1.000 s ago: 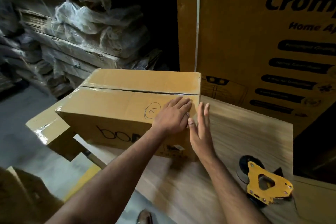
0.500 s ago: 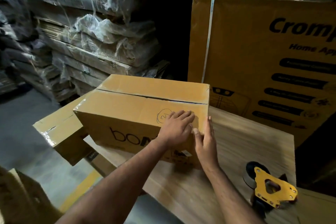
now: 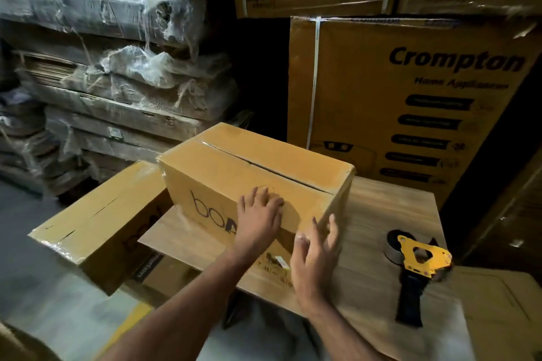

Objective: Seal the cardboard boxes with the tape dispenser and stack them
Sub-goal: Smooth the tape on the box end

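Since a moment ago the brown cardboard box with the dark "bo" lettering (image 3: 255,182) has swung round on the pale wood-grain tabletop (image 3: 390,214), so that its near right corner now points toward the person, and the right hand (image 3: 315,255) has come off the box's end. That right hand hovers just beside the corner, fingers spread wide and slightly bent, holding nothing; whether the fingertips touch the cardboard I cannot tell through the blur. Its forearm reaches up from the bottom edge. Left hand (image 3: 259,220) lies flat, fingers straight and together, pressing the front upper edge of the box over a pen-drawn circle, arm stretched in from the lower left. Along the top of the box the centre seam shows as a dark slit. To the right, well apart from the box, a yellow and black tape dispenser (image 3: 416,261) rests on the tabletop, handle toward the person. A second brown taped cardboard box (image 3: 96,223) sits lower at the left.
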`<control>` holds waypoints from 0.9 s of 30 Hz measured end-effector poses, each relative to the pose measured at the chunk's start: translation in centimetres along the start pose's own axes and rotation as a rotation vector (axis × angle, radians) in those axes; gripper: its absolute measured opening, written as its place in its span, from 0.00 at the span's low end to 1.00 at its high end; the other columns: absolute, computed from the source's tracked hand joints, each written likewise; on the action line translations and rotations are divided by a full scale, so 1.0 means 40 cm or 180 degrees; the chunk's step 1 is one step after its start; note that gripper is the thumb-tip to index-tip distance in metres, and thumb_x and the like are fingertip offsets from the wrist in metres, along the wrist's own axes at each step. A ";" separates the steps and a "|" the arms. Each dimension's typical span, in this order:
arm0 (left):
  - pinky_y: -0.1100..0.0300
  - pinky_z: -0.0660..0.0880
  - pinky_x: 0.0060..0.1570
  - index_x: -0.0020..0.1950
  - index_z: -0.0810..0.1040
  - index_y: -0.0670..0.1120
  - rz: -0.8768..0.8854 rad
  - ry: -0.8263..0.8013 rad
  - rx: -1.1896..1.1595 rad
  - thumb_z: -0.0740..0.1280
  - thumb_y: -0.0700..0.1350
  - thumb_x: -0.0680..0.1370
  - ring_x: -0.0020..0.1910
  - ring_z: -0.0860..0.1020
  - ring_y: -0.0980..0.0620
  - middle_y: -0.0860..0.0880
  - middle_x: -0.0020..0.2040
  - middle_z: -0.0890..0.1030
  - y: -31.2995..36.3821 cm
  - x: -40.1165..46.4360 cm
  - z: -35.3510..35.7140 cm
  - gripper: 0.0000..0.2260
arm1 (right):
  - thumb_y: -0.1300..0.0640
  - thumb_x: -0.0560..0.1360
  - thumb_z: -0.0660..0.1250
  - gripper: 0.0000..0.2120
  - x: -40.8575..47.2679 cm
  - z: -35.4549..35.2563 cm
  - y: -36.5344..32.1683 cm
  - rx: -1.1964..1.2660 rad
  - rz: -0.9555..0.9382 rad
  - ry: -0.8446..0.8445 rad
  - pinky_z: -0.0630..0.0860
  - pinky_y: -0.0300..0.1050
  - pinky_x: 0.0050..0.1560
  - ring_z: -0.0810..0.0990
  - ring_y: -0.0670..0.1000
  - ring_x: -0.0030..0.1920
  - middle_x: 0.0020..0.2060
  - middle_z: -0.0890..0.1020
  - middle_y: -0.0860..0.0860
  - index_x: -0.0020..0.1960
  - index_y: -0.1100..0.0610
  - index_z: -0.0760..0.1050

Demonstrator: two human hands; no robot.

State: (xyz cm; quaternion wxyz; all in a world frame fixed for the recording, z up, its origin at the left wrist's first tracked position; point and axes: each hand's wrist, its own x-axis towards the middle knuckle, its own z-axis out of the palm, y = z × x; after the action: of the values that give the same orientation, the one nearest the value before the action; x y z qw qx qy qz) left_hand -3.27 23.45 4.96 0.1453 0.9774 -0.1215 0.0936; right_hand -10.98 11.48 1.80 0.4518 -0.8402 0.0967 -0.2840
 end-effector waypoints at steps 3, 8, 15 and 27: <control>0.40 0.52 0.77 0.75 0.66 0.53 -0.0183 -0.0122 -0.0382 0.56 0.60 0.82 0.80 0.47 0.44 0.46 0.80 0.56 0.051 -0.090 -0.029 0.23 | 0.44 0.79 0.51 0.27 0.089 -0.020 0.056 -0.0658 -0.0435 -0.0234 0.64 0.61 0.69 0.60 0.56 0.75 0.77 0.63 0.55 0.73 0.52 0.72; 0.48 0.44 0.76 0.81 0.50 0.51 0.0013 -0.0624 -0.0626 0.56 0.63 0.81 0.79 0.36 0.45 0.45 0.81 0.42 0.092 -0.180 -0.022 0.33 | 0.45 0.81 0.48 0.27 0.116 -0.014 0.113 -0.0977 -0.1033 -0.0528 0.72 0.65 0.65 0.66 0.61 0.74 0.73 0.71 0.57 0.69 0.55 0.76; 0.45 0.44 0.77 0.81 0.52 0.54 0.0363 -0.1289 -0.0933 0.54 0.60 0.83 0.78 0.34 0.50 0.51 0.81 0.41 -0.038 -0.212 -0.083 0.28 | 0.46 0.83 0.48 0.27 -0.030 0.055 0.033 -0.0586 -0.0450 0.0224 0.75 0.65 0.62 0.68 0.62 0.72 0.69 0.74 0.60 0.65 0.62 0.78; 0.42 0.61 0.73 0.81 0.43 0.46 -0.1508 -0.0208 -0.1602 0.56 0.55 0.84 0.77 0.58 0.39 0.42 0.81 0.44 -0.228 -0.275 -0.129 0.32 | 0.46 0.79 0.53 0.23 -0.169 0.106 -0.111 -0.1211 -0.0991 -0.0253 0.61 0.62 0.67 0.67 0.57 0.72 0.72 0.71 0.56 0.69 0.50 0.75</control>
State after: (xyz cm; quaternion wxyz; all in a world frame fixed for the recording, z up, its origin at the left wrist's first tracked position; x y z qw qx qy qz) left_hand -12.09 35.81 5.03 0.3956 0.9145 0.0849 -0.0070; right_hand -14.54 19.83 0.97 0.2398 -0.9254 -0.0001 -0.2935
